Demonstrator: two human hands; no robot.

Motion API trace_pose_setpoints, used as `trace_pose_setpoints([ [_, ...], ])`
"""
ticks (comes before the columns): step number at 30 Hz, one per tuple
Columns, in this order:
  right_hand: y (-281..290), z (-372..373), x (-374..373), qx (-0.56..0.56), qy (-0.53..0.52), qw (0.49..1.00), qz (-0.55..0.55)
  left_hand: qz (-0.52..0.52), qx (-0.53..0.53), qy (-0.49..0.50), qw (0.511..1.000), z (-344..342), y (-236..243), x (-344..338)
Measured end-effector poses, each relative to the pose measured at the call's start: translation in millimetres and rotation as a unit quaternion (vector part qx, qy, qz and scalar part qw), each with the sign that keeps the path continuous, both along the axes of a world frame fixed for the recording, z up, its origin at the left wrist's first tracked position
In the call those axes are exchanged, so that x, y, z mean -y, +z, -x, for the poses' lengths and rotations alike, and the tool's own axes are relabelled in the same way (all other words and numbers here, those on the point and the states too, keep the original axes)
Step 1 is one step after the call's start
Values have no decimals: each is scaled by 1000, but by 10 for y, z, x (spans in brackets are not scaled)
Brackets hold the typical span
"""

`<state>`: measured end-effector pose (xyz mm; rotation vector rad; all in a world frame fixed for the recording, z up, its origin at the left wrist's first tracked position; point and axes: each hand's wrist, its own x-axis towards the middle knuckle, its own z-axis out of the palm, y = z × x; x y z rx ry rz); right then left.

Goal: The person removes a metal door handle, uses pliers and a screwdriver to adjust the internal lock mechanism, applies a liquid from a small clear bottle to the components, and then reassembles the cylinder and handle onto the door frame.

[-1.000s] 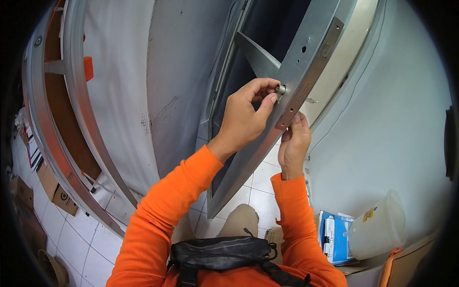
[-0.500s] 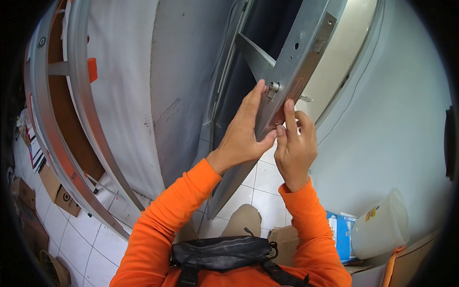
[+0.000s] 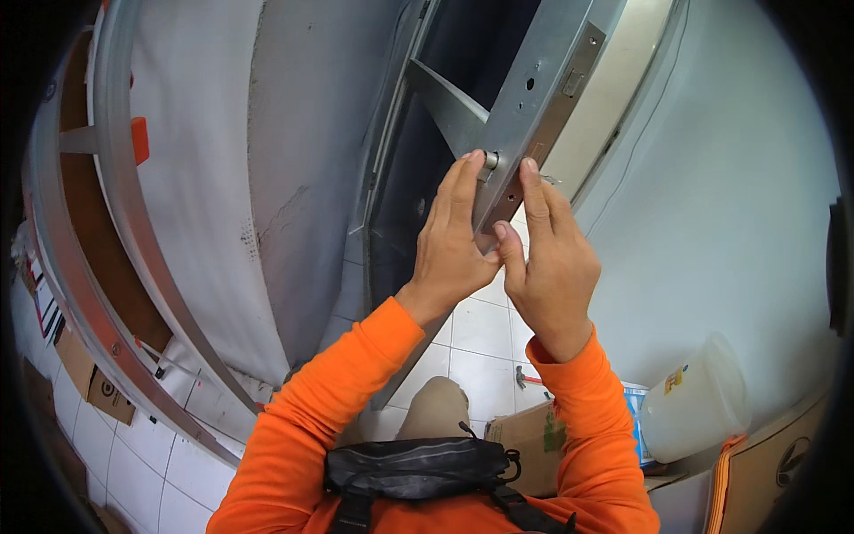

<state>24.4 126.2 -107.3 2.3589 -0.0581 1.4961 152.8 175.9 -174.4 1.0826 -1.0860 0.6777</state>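
Note:
A grey metal door (image 3: 510, 125) stands ajar before me, with a long metal lock faceplate (image 3: 567, 89) set in its narrow edge. A silver lock cylinder (image 3: 491, 160) sticks out of the door's left side. My left hand (image 3: 451, 233) lies along that side, fingers stretched, the fingertips at the cylinder. My right hand (image 3: 558, 258) is at the edge, its index fingertip on the faceplate and its thumb near the plate's lower end. Its fingers are extended and hold nothing that I can see. A small metal piece, perhaps a key (image 3: 551, 181), juts out beyond the right fingertips.
Curved-looking metal rails (image 3: 116, 160) stand at the left by a white wall. On the tiled floor lie a hammer (image 3: 522, 377) and a cardboard box (image 3: 525, 440). A translucent bucket (image 3: 698, 400) stands at the right wall. A black waist bag (image 3: 409, 467) hangs at my front.
The view has shifted, so the door sits further left. My left fingertips have come onto the cylinder. The right hand's fingers have straightened, and the hammer has come into view.

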Motion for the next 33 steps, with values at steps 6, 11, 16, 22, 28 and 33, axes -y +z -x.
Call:
trace_pose_setpoints([
  [6, 3, 46, 10, -7, -38, 999, -9, 37, 32, 10, 999, 12, -25, 133],
  [11, -19, 142, -28, -21, -1, 1000, 8, 21, 21, -11, 1000, -18, -57, 96],
  [16, 172, 243, 64, 28, 15, 999, 5, 56, 44, -2, 997, 62, -43, 188],
  [22, -372, -98, 380, 67, 5, 978, 198, 0, 129, 10, 992, -267, -246, -70],
  [28, -1103, -201, 404, 95, 94, 990, -34, -239, 58, -480, 842, -1306, -822, -595],
  [33, -1686, -966, 125, 182, 352, 844, -362, -382, -605, -99, 691, -813, -3176, -384],
])
